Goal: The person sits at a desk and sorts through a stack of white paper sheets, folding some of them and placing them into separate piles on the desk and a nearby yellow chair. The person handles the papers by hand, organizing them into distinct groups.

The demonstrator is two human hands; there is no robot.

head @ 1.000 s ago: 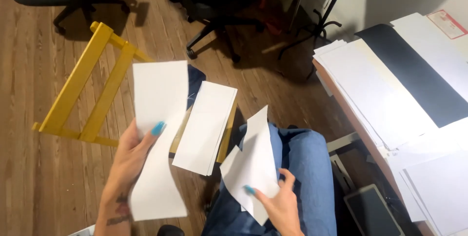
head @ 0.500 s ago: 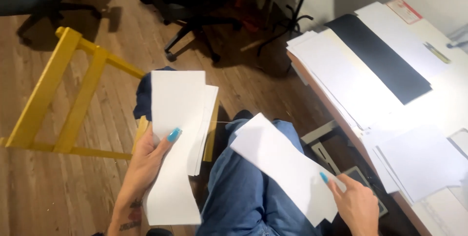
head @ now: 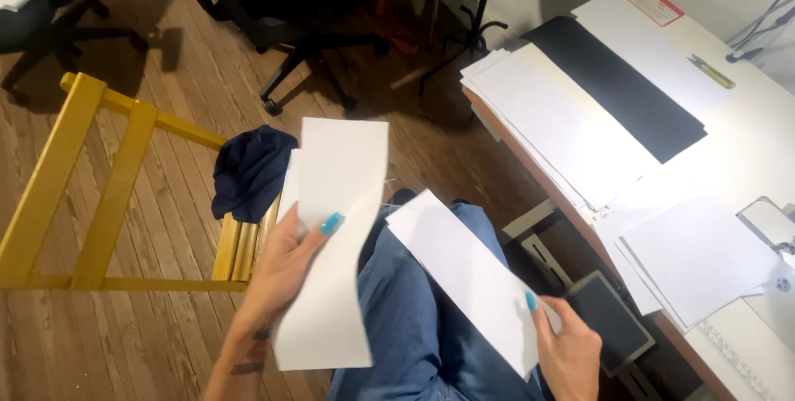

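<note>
White paper strips (head: 335, 235), yellow chair (head: 99, 194), navy cloth (head: 248, 171), black sheet (head: 621, 91).

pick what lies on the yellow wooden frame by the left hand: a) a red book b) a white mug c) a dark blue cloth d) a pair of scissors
c: a crumpled dark blue cloth rests on the yellow wooden frame, just beyond the left hand and its white paper strip.

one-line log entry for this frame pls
left hand: holds paper strips | right hand: holds paper strip over lap | desk right | yellow chair left
</note>
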